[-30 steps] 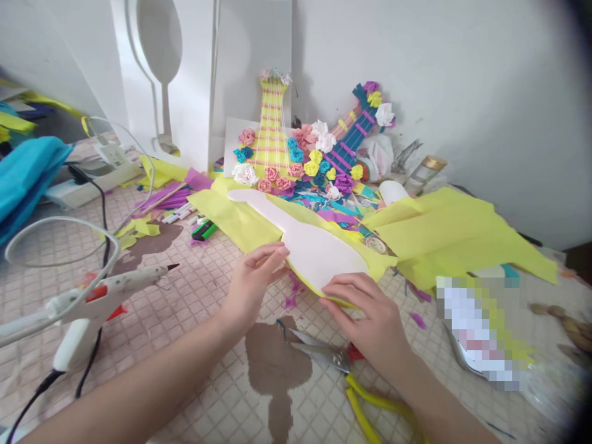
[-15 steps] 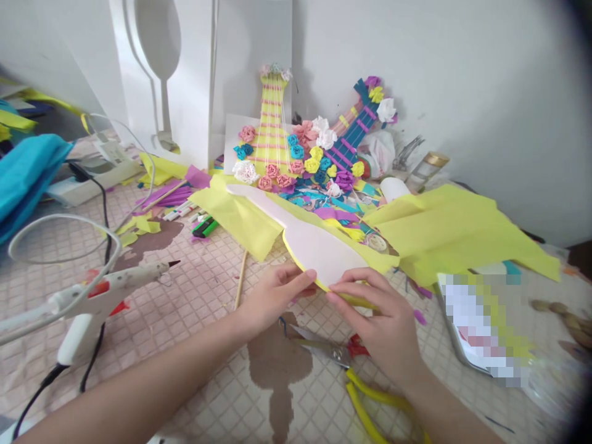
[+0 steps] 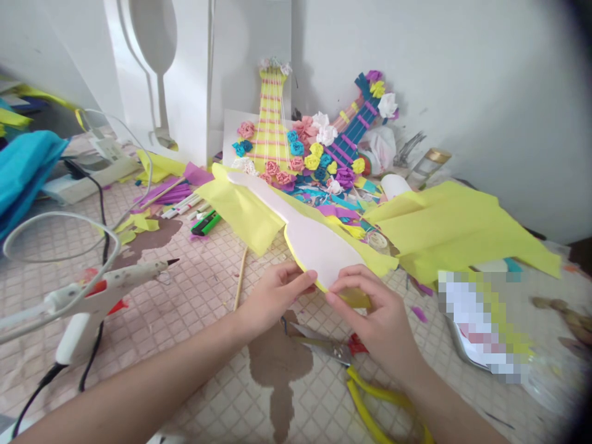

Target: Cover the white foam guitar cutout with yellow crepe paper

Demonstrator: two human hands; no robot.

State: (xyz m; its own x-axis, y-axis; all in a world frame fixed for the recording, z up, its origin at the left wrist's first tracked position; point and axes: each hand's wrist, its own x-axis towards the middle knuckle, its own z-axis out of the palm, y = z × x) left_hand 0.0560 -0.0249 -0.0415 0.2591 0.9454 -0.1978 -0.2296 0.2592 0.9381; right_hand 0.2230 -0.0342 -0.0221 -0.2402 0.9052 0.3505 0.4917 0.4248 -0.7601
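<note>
A white lute-shaped cutout (image 3: 319,243) lies tilted over the table, its neck pointing to the upper left. Yellow crepe paper (image 3: 252,228) is under it and shows as a thin band along its left edge. My left hand (image 3: 282,296) pinches the rounded lower edge between thumb and fingers. Close beside it, my right hand (image 3: 374,314) grips the same edge, thumb below and fingers on the white face. Below the hands lie scissors (image 3: 365,394) with yellow handles, partly covered by my right hand and forearm.
On the left lies a white glue gun (image 3: 97,296) with looping cables. A green utility knife (image 3: 206,223) and a thin stick (image 3: 240,277) are nearby. Decorated paper guitars (image 3: 272,123) stand at the back. To the right are a yellow sheet (image 3: 467,228) and a blurred-out phone-like object (image 3: 481,327).
The view has shifted slightly. The cutout's neck end sits a little higher, and the yellow paper below my right fingers has moved slightly. Both hands keep their grip in nearly the same place.
</note>
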